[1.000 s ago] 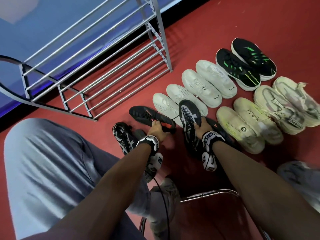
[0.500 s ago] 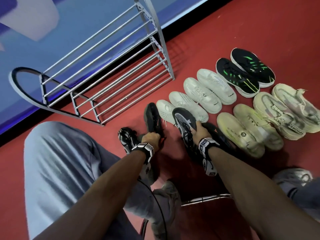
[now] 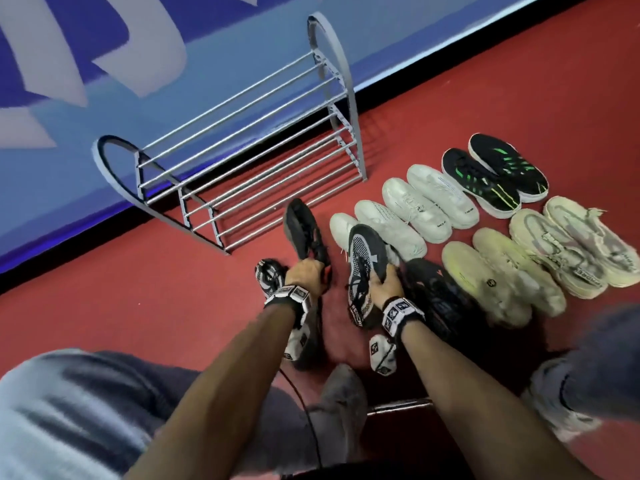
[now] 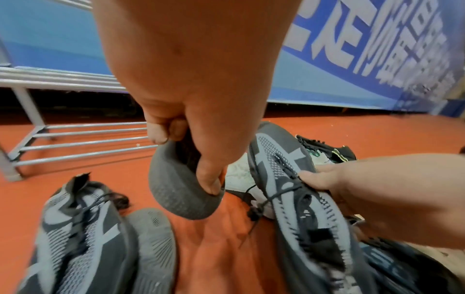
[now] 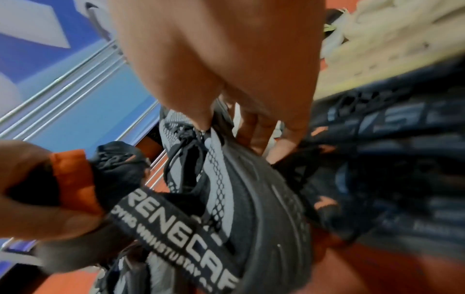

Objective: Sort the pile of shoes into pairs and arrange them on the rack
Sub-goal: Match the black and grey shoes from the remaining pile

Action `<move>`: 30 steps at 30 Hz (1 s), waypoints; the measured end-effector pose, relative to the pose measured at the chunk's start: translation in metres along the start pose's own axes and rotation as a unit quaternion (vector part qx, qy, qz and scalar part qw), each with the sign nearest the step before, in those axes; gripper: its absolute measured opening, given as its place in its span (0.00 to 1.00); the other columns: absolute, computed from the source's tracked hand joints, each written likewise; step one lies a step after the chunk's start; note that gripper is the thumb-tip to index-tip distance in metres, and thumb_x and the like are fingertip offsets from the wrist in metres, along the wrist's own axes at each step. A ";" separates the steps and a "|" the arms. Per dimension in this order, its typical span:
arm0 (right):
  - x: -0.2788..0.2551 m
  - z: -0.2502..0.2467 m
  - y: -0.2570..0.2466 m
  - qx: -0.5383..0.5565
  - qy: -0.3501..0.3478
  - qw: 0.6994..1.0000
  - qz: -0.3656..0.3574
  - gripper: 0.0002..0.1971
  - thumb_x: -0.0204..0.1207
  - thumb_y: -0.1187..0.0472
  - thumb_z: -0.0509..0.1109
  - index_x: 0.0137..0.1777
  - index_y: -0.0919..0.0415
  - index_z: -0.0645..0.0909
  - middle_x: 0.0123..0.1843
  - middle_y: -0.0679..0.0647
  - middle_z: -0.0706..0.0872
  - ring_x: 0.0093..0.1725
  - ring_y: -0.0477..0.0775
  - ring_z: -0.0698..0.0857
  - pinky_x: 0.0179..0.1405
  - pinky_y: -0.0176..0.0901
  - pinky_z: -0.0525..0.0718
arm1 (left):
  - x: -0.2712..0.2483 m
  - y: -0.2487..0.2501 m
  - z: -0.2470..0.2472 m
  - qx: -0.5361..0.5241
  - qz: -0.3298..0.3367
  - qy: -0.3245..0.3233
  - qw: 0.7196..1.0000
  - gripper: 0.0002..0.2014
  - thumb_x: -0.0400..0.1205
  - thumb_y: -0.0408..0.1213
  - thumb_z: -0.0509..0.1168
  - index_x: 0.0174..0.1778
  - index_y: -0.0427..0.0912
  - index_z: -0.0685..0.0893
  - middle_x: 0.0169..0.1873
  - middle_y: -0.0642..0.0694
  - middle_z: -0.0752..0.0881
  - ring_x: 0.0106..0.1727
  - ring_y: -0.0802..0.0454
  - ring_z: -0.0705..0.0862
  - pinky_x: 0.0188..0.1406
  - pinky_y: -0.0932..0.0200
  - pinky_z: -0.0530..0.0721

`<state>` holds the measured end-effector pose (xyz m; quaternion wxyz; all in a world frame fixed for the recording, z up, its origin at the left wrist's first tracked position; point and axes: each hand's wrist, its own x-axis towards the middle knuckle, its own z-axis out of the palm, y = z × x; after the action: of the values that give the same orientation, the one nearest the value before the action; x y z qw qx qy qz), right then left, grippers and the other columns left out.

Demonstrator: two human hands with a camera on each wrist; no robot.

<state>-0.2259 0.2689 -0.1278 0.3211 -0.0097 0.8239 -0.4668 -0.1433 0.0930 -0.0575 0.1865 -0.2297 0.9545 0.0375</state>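
My left hand (image 3: 311, 271) grips a black shoe with orange lining (image 3: 301, 233) by the heel, its toe pointing at the metal shoe rack (image 3: 242, 161). The left wrist view shows those fingers (image 4: 208, 179) curled over the heel of the black shoe (image 4: 181, 191). My right hand (image 3: 381, 278) holds a black and grey mesh shoe (image 3: 363, 265) at the laces and tongue. Its grip (image 5: 239, 123) on the mesh shoe (image 5: 226, 189) shows close up. A matching mesh shoe (image 3: 268, 278) lies on the floor left of my left hand. Another black shoe with orange marks (image 3: 440, 292) lies to the right.
Paired shoes line the red floor on the right: two white pairs (image 3: 415, 209), a black and green pair (image 3: 495, 174) and two cream pairs (image 3: 540, 258). The rack stands against a blue wall (image 3: 104, 98). My knees and feet (image 3: 343, 393) are close below.
My left hand has turned the black shoe from lying sideways to toe-forward towards the rack. The right hand keeps its hold on the mesh shoe. The view has tilted up.
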 end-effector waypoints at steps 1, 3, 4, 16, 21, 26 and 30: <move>0.002 -0.003 0.004 -0.036 -0.016 0.999 -0.006 0.26 0.85 0.53 0.63 0.81 0.55 0.66 0.70 0.60 0.83 0.68 0.64 0.82 0.69 0.49 0.77 | -0.007 -0.009 0.004 -0.010 -0.004 0.002 1.000 0.22 0.86 0.55 0.57 0.51 0.41 0.87 0.51 0.36 0.89 0.54 0.34 0.88 0.50 0.46 0.87; 0.010 -0.011 0.012 -0.101 -0.053 0.993 -0.020 0.27 0.84 0.52 0.63 0.82 0.52 0.65 0.70 0.59 0.83 0.68 0.63 0.82 0.70 0.49 0.77 | -0.021 -0.032 0.014 -0.031 -0.013 -0.004 0.999 0.24 0.86 0.57 0.55 0.53 0.41 0.87 0.52 0.35 0.88 0.56 0.32 0.87 0.52 0.43 0.87; 0.014 -0.015 0.014 -0.126 -0.070 0.989 -0.028 0.27 0.84 0.52 0.63 0.82 0.50 0.64 0.70 0.59 0.83 0.68 0.63 0.82 0.70 0.50 0.78 | -0.027 -0.045 0.019 -0.040 -0.028 -0.005 0.999 0.25 0.85 0.58 0.54 0.54 0.41 0.87 0.54 0.36 0.87 0.57 0.32 0.86 0.54 0.43 0.86; 0.037 -0.015 0.055 -0.163 -0.100 0.981 -0.028 0.19 0.82 0.58 0.67 0.73 0.53 0.73 0.61 0.53 0.85 0.64 0.58 0.83 0.65 0.47 0.77 | -0.089 -0.164 0.094 -0.107 -0.236 -0.072 0.963 0.18 0.79 0.45 0.62 0.55 0.36 0.89 0.53 0.32 0.89 0.57 0.31 0.87 0.56 0.45 0.85; 0.046 -0.019 0.085 -0.162 -0.111 0.980 -0.006 0.18 0.83 0.51 0.67 0.69 0.56 0.73 0.59 0.59 0.88 0.59 0.62 0.86 0.62 0.49 0.80 | -0.078 -0.163 0.106 -0.196 -0.300 -0.158 0.920 0.17 0.83 0.40 0.66 0.63 0.34 0.86 0.58 0.37 0.89 0.57 0.37 0.90 0.54 0.51 0.90; 0.060 -0.026 0.082 -0.173 -0.128 0.976 -0.003 0.20 0.83 0.53 0.69 0.71 0.60 0.76 0.61 0.60 0.87 0.62 0.61 0.85 0.64 0.48 0.79 | -0.039 -0.136 0.093 -0.158 -0.202 -0.044 0.966 0.23 0.79 0.38 0.65 0.72 0.39 0.75 0.61 0.34 0.80 0.59 0.30 0.85 0.59 0.40 0.85; 0.060 -0.020 0.085 -0.169 -0.106 0.980 -0.002 0.17 0.82 0.53 0.69 0.67 0.60 0.78 0.58 0.59 0.88 0.60 0.61 0.86 0.62 0.46 0.79 | -0.019 -0.116 0.097 -0.140 -0.165 -0.078 0.973 0.38 0.75 0.39 0.71 0.82 0.40 0.65 0.78 0.37 0.67 0.70 0.30 0.78 0.69 0.42 0.80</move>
<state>-0.2605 0.3137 -0.2181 0.3997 -0.1153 0.8521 -0.3177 -0.0425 0.0128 -0.1392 0.2297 -0.4040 0.8714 0.1573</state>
